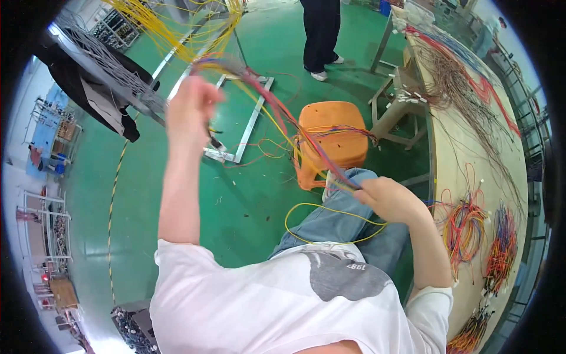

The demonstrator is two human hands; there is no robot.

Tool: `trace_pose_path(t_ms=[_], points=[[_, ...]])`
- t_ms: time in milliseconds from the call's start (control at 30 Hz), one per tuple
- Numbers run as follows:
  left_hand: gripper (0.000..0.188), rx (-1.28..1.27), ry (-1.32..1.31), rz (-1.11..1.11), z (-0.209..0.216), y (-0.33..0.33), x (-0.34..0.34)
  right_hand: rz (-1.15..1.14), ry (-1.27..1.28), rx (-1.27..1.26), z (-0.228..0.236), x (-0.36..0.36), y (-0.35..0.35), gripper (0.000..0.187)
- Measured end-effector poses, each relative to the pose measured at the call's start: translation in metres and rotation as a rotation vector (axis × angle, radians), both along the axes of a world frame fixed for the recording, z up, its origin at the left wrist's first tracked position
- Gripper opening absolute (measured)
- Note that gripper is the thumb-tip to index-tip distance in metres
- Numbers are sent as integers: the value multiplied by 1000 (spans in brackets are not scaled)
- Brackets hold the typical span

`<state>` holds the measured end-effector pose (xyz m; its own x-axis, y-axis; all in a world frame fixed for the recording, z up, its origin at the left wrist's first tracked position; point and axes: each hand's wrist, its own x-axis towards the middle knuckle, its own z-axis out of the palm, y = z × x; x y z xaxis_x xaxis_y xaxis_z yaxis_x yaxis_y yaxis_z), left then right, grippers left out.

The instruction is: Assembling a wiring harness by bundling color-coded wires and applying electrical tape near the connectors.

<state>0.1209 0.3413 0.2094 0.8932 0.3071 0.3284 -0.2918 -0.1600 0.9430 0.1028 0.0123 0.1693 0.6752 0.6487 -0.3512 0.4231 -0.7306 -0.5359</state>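
Note:
A bundle of red, yellow, blue and dark wires (272, 106) stretches slantwise between my two hands. My left hand (193, 100), raised at the upper left and blurred by motion, is closed at the bundle's upper end. Close below that hand hangs a small dark connector end (216, 143). My right hand (394, 200) pinches the bundle's lower end above my knee. A loop of yellow wire (306, 205) dangles below it, across my jeans. Behind the stretched bundle stands an orange stool (337, 112) with more coloured wires lying over its seat.
To the right runs a long wooden table (448, 138) bearing coiled red and yellow wires (466, 230) and brown strands (454, 82). Yellow wires (159, 29) hang from a metal frame at the upper left, near a dark jacket (88, 82). A person (321, 35) stands ahead.

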Motion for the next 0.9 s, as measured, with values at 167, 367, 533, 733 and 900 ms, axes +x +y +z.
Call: trace_pose_path(t_ms=[167,367,533,733,900], points=[[26,650,28,-605,-26,-95,-27,383,81,177,40,19,56,18],[32,31,898,-909,-11,-106,-24,135,-99,302,39,24,39,24],[28,-562,975,-1054,-3,-82,-51,76,553,588,27,26,3,44],[27,-933,701,-628,-27,-21,-59,-174,775,465,10,24,-57,30],[24,-1124,494,-491,-39,27,-43,-330,597,468,7,27,-68,26]])
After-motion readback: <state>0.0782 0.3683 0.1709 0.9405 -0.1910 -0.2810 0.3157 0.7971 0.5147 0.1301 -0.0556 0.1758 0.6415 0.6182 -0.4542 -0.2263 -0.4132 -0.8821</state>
